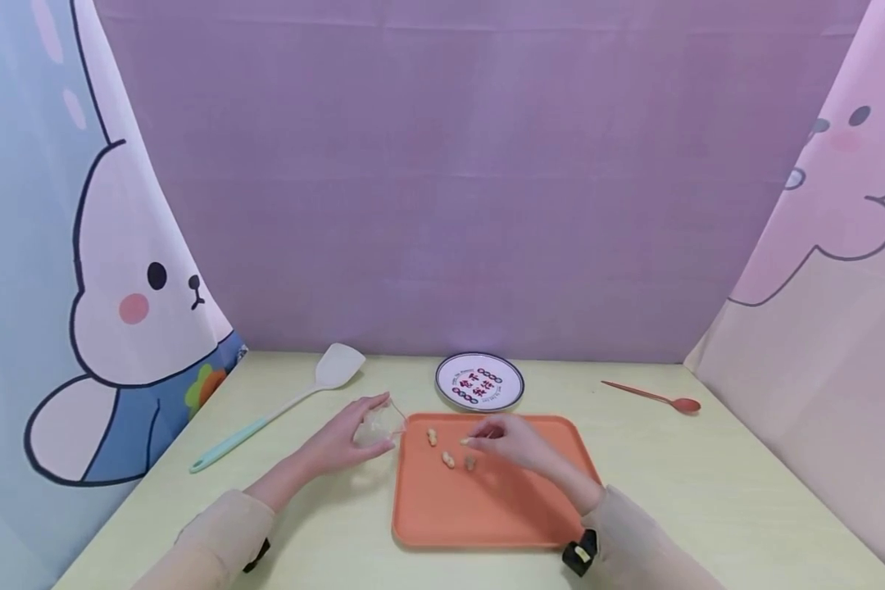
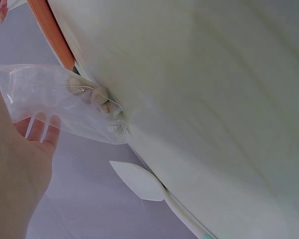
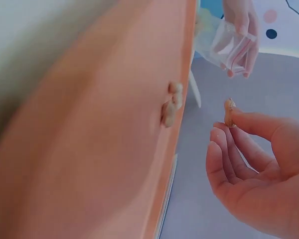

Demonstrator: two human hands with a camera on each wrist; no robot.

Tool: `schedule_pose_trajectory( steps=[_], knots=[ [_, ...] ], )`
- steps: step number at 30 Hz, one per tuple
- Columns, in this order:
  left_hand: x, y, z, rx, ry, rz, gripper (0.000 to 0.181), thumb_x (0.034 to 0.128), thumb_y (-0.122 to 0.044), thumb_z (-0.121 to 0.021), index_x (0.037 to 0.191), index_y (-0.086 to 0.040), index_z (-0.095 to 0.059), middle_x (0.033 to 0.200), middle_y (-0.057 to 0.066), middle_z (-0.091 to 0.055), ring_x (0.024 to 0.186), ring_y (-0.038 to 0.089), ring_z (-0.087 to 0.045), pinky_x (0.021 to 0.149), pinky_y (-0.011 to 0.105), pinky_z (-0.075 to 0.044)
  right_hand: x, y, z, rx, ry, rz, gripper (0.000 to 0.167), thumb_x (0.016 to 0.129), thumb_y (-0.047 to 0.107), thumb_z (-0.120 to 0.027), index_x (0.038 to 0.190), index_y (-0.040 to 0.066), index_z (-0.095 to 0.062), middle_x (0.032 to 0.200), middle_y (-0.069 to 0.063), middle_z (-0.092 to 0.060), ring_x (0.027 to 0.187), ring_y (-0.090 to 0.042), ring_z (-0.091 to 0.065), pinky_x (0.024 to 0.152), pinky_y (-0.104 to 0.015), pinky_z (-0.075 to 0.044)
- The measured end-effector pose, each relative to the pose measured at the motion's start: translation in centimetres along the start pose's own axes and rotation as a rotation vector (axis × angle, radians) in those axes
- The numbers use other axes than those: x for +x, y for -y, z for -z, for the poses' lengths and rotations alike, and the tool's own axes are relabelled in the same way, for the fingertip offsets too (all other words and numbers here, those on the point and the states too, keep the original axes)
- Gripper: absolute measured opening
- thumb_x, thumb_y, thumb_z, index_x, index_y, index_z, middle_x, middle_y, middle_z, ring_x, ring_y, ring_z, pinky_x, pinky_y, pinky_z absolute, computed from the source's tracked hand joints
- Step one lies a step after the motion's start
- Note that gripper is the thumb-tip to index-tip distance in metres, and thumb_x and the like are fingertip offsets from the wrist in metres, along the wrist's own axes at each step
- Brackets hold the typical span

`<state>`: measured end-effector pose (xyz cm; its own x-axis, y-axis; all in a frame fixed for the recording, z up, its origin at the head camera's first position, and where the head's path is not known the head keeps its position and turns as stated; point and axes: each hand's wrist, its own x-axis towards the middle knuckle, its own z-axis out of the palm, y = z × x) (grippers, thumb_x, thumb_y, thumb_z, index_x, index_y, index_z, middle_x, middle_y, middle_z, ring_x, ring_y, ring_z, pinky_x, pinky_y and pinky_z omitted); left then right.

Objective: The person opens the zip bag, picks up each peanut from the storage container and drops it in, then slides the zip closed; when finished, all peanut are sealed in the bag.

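Note:
My left hand (image 1: 342, 438) holds a clear plastic zip bag (image 1: 378, 424) beside the left edge of an orange tray (image 1: 487, 516). In the left wrist view several peanuts (image 2: 100, 95) lie in the bottom of the bag, and some fingers show behind the plastic. Over the tray, my right hand (image 1: 512, 442) pinches one peanut (image 3: 229, 113) between thumb and fingertips. Two more peanuts rest on the tray, one peanut (image 1: 432, 437) farther back and another peanut (image 1: 448, 460) nearer. A small dark patch shows below the pinched peanut.
Behind the tray stands a white plate (image 1: 479, 383) with a dark rim and red print. A white spatula (image 1: 339, 366) with a mint handle lies at the left, a red spoon (image 1: 684, 405) at the right. A purple curtain (image 1: 428, 180) closes off the back.

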<state>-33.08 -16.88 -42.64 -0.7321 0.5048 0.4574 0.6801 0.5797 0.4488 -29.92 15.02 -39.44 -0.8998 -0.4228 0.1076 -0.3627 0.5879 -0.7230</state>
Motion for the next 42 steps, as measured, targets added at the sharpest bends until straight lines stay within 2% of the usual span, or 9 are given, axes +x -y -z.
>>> schedule_pose_trajectory(
  steps=[3,6,14,23,34,42],
  knots=[
    [-0.1,-0.1,0.0,0.005,-0.004,-0.003,0.076,0.0830,-0.042,-0.069,0.141,-0.005,-0.038,0.134,0.007,-0.053,0.123,0.026,-0.049,0.099,0.045,-0.044,0.9,0.7,-0.4,-0.002,-0.027,0.008,0.018,0.086,0.031,-0.067,0.097,0.018,-0.070,0.092,0.003,-0.069,0.084,-0.012,-0.062,0.071,-0.027,-0.051],
    [-0.1,-0.1,0.1,-0.002,-0.007,-0.001,0.076,0.0822,-0.041,-0.070,0.141,-0.005,-0.039,0.134,0.006,-0.053,0.122,0.025,-0.050,0.098,0.044,-0.045,1.9,1.4,-1.0,0.008,-0.068,0.052,0.018,0.086,0.029,-0.068,0.096,0.014,-0.070,0.090,0.002,-0.069,0.081,-0.009,-0.062,0.069,-0.025,-0.052],
    [0.0,-0.1,0.0,0.008,-0.008,-0.014,0.077,0.0815,-0.041,-0.071,0.142,-0.006,-0.038,0.134,0.004,-0.053,0.121,0.021,-0.050,0.097,0.041,-0.046,3.8,3.7,-2.2,0.074,-0.149,0.136,0.017,0.084,0.023,-0.070,0.094,0.010,-0.071,0.085,-0.003,-0.070,0.074,-0.009,-0.062,0.067,-0.022,-0.051],
    [-0.2,-0.8,0.4,-0.005,-0.008,-0.012,0.076,0.0814,-0.039,-0.071,0.141,-0.005,-0.039,0.133,0.006,-0.054,0.120,0.024,-0.051,0.097,0.044,-0.045,5.4,5.5,-3.8,0.099,-0.134,0.155,0.023,0.085,0.022,-0.070,0.098,0.003,-0.070,0.087,-0.007,-0.070,0.075,-0.010,-0.063,0.067,-0.021,-0.050],
    [-0.3,-1.1,0.5,-0.014,-0.008,-0.005,0.076,0.0820,-0.040,-0.070,0.141,-0.005,-0.039,0.134,0.005,-0.053,0.120,0.024,-0.051,0.097,0.046,-0.045,6.4,6.6,-5.3,0.038,-0.137,0.178,0.018,0.084,0.021,-0.071,0.094,0.007,-0.072,0.081,-0.003,-0.071,0.068,-0.004,-0.059,0.061,-0.018,-0.049],
    [-0.5,-1.3,0.5,-0.007,-0.008,-0.009,0.076,0.0822,-0.039,-0.070,0.141,-0.004,-0.038,0.134,0.006,-0.053,0.123,0.025,-0.049,0.099,0.046,-0.043,6.2,6.6,-5.7,0.050,-0.120,0.164,0.018,0.085,0.020,-0.069,0.096,0.007,-0.072,0.083,-0.003,-0.070,0.068,-0.004,-0.058,0.057,-0.019,-0.049]
  ],
)
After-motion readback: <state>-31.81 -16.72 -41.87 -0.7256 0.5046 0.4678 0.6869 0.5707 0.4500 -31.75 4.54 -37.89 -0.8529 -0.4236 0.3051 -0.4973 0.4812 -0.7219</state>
